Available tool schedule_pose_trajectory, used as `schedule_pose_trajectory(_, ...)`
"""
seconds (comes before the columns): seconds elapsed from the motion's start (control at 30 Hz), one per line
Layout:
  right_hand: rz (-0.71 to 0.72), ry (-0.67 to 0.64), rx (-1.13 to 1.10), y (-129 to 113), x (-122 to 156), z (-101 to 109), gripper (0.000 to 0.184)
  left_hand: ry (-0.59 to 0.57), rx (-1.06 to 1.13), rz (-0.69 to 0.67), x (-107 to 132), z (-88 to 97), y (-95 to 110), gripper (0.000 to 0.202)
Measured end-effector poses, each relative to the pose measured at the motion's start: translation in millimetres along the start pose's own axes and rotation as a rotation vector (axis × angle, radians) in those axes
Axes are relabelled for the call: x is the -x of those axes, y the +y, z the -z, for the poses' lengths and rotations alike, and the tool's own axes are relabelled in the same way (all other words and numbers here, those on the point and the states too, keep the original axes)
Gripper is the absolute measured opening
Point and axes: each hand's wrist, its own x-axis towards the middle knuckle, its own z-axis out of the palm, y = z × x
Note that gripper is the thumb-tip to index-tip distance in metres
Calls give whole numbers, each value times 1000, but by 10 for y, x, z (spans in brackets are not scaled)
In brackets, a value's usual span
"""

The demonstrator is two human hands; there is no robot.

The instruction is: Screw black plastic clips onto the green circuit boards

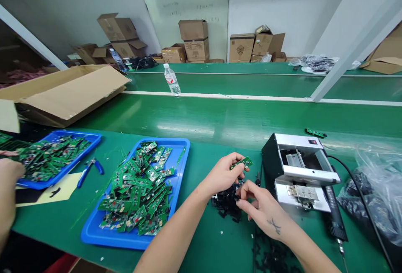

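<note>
The left hand [222, 176] clamps a narrow green circuit board [241, 163]. The right hand [264, 210] closes near black plastic scraps [228, 202], its hold unclear.

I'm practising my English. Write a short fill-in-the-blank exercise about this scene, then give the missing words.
A green circuit board is held in the ____ hand.
The right hand reaches down to a pile of ____ parts.
The tray of boards beside the hands is ____.

Missing words: left; black; blue.
</note>
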Motion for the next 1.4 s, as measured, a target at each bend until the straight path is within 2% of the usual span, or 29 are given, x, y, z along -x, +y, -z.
schedule_pose_trajectory(0.13,41,16,6,52,36,7,7,-11,-62,13,57,20,-19,17)
schedule_pose_trajectory(0.23,92,38,28,76,20,-7,13,11,-92,51,132,51,-76,18)
schedule_pose_trajectory(0.33,132,110,83,106,0,-25,23,37,-76,98,214,77,-196,20)
schedule_pose_trajectory(0.5,164,237,272,225,110,-62,22,153,5,109,280,72,-446,24)
schedule_pose_trajectory(0.57,138,323,479,263,188,-71,24,174,-3,97,287,55,-495,21)
schedule_pose_trajectory(0.63,102,388,799,271,240,-77,28,172,-21,83,294,35,-504,18)
schedule_pose_trajectory(0.7,63,367,1085,250,245,-92,29,171,-45,79,303,19,-491,15)
schedule_pose_trajectory(0.77,21,315,1192,218,209,-125,23,170,-60,83,311,10,-477,13)
schedule_pose_trajectory(0.87,-41,311,1207,192,135,-197,8,164,-60,80,319,4,-477,13)
schedule_pose_trajectory(1.07,-147,367,1163,200,-5,-260,17,151,-42,81,307,-17,-534,14)
schedule_pose_trajectory(1.2,-208,360,1085,169,-149,-271,23,154,-40,77,289,-12,-562,18)
schedule_pose_trajectory(1.3,-235,346,998,101,-222,-296,29,169,-47,60,283,24,-568,26)
schedule_pose_trajectory(1.4,-195,307,871,12,-236,-301,20,168,-27,56,272,85,-592,40)
